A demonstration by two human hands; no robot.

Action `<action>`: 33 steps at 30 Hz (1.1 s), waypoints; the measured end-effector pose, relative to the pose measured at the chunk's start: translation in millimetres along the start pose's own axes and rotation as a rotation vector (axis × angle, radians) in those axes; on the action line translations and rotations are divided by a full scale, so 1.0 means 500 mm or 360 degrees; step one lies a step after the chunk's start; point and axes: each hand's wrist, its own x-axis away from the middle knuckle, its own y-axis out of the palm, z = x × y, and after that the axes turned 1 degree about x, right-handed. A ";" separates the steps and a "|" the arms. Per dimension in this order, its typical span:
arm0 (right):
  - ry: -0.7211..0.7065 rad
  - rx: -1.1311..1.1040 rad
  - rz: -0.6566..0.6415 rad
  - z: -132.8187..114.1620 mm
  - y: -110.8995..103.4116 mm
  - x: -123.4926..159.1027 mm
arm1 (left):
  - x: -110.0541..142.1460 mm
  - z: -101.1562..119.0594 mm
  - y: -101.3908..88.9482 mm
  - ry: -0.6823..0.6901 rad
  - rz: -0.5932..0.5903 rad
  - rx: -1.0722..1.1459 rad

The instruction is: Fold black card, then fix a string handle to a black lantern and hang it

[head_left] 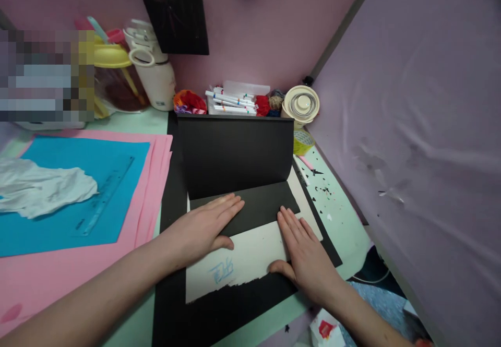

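A folded sheet of black paper (239,154) stands with its far part raised and its near flap lying flat. My left hand (209,224) lies flat across the left part of that flap, fingers stretched out. On the flap's right end rest the fingertips of my right hand (301,245), its thumb spread on the white paper (250,255) below. The white paper has a torn near edge and blue handwriting. Beneath it is a larger black sheet (258,305) on the pale green table. Neither hand grips anything.
Left lie pink sheets (156,180), a blue sheet (129,201), a clear ruler (107,195) and a white cloth (43,185). Behind stand markers (235,102), a white bottle (158,83) and a cream round container (300,104). Tape (303,142) and black paper scraps (323,190) lie right.
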 end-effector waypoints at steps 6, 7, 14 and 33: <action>0.0230 0.0009 0.0020 0.005 0.006 0.008 | -0.001 0.002 -0.002 -0.0027 -0.0047 -0.0014; 0.0266 0.0008 0.0020 0.006 0.008 0.009 | -0.001 0.003 -0.002 -0.0024 -0.0047 -0.0012; 0.0393 -0.0080 0.0065 0.004 0.008 0.007 | 0.000 0.000 -0.002 0.0004 -0.0018 -0.0017; -0.0558 -0.0281 0.0082 0.022 -0.069 -0.118 | 0.004 0.031 -0.015 0.0046 0.0014 -0.0342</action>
